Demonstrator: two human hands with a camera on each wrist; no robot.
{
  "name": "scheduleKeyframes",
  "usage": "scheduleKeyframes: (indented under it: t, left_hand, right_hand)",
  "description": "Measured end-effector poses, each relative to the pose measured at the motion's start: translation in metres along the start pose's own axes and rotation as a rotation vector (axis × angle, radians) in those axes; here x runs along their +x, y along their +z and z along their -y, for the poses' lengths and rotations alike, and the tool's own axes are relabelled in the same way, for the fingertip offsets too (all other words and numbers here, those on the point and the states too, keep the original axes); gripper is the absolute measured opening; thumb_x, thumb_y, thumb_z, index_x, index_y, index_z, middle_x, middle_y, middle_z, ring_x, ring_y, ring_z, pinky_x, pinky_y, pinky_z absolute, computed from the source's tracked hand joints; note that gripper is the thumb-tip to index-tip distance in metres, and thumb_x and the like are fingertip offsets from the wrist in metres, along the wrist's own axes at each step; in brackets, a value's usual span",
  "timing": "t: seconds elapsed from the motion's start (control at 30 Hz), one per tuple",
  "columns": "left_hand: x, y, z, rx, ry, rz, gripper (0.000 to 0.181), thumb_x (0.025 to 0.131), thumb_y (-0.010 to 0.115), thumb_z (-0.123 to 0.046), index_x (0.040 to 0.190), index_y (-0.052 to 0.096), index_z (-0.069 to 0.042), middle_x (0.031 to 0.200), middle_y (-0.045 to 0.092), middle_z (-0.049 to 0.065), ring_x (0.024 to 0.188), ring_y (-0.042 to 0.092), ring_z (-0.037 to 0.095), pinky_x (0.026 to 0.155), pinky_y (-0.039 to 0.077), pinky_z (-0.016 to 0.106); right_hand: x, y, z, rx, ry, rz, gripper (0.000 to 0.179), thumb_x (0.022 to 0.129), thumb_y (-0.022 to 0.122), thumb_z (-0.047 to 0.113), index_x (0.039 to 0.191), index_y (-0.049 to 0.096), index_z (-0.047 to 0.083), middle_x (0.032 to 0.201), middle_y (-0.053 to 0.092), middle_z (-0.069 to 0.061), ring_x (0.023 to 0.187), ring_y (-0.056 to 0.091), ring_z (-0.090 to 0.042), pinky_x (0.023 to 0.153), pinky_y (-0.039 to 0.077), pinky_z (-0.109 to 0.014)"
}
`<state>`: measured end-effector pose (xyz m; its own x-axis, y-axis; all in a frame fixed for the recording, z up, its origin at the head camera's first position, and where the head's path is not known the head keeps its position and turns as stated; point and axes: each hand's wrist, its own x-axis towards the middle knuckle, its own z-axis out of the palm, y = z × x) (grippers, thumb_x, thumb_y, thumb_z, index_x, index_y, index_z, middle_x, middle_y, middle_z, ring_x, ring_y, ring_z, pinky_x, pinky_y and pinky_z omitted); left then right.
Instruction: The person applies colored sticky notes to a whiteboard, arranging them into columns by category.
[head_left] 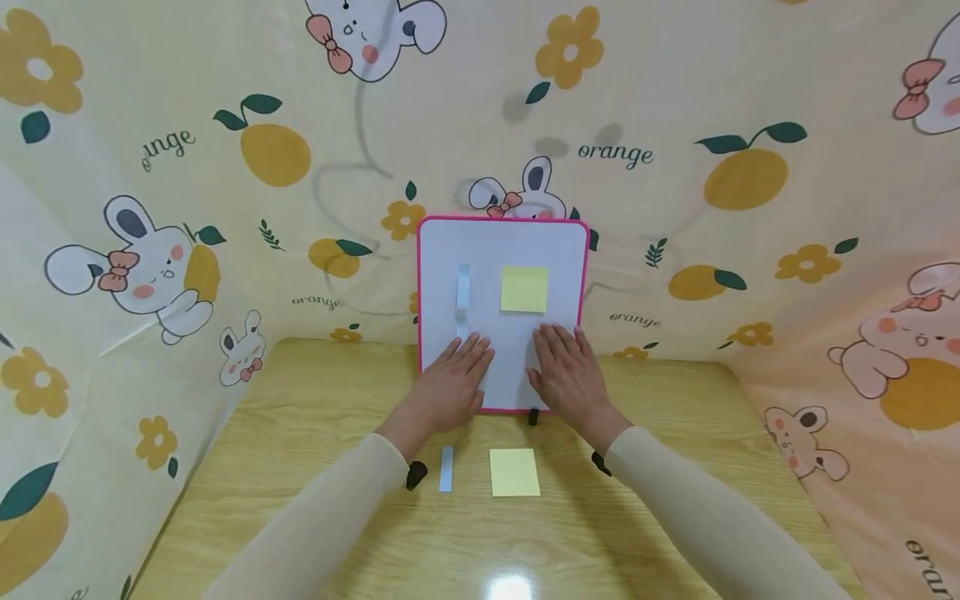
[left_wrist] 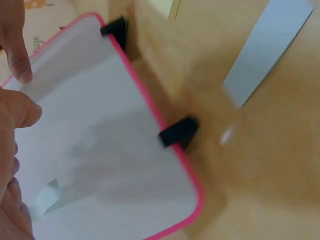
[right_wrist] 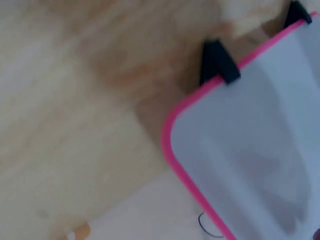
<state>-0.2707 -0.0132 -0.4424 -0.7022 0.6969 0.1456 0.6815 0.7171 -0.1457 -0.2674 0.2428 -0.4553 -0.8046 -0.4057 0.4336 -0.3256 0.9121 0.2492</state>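
A whiteboard with a pink rim stands at the back of the table, held up by black feet at its lower edge. My left hand lies with straight fingers over its lower left part, fingertips right at the lower pale blue strip. Above that strip, another pale blue strip is on the board. My right hand rests with extended fingers at the lower right part, just under a yellow sticky note. Neither hand grips anything. The right wrist view shows mostly the board's corner.
On the wooden table, in front of the board, lie a blue strip and a square yellow note between my forearms. A patterned cloth with rabbits and oranges closes off the back and sides.
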Motion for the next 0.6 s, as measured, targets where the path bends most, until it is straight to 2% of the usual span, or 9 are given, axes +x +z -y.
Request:
scheduleKeyframes:
  t: [0.17,0.37,0.53,0.6]
  left_hand:
    - [-0.028,0.014,-0.016,-0.093,-0.005,0.015,0.065,0.109,0.054,-0.034,0.164,0.036,-0.004,0.173,0.031,0.012,0.163,0.022,0.029,0.135,0.018,0.045]
    - [-0.054,0.032,-0.035,-0.166,0.013,0.034,0.07,0.106,0.059,-0.039,0.163,0.038,-0.003,0.172,0.034,0.013,0.162,0.026,0.03,0.133,0.023,0.047]
    - [-0.073,0.047,-0.049,-0.248,0.026,0.093,0.075,0.106,0.059,-0.044,0.164,0.035,-0.003,0.173,0.03,0.013,0.163,0.023,0.03,0.134,0.021,0.047]
    - [-0.079,0.053,-0.053,-0.282,0.034,0.126,0.078,0.106,0.057,-0.048,0.165,0.033,-0.004,0.174,0.028,0.012,0.163,0.02,0.029,0.135,0.019,0.046]
  right_hand:
    - [-0.022,0.0,0.01,0.08,-0.009,-0.043,0.059,0.098,0.075,0.033,0.142,0.058,-0.003,0.141,0.064,-0.019,0.131,0.059,-0.038,0.123,0.04,-0.06]
    - [-0.053,0.005,0.022,0.143,-0.024,-0.053,0.055,0.094,0.081,0.033,0.133,0.064,-0.002,0.131,0.068,-0.017,0.123,0.063,-0.037,0.118,0.046,-0.058]
    - [-0.08,0.009,0.034,0.19,-0.073,-0.074,0.055,0.087,0.088,0.029,0.127,0.067,-0.002,0.124,0.07,-0.016,0.117,0.066,-0.035,0.11,0.053,-0.053]
    - [-0.09,0.01,0.039,0.204,-0.093,-0.058,0.054,0.087,0.088,0.03,0.126,0.067,-0.001,0.123,0.07,-0.015,0.115,0.066,-0.034,0.108,0.054,-0.052]
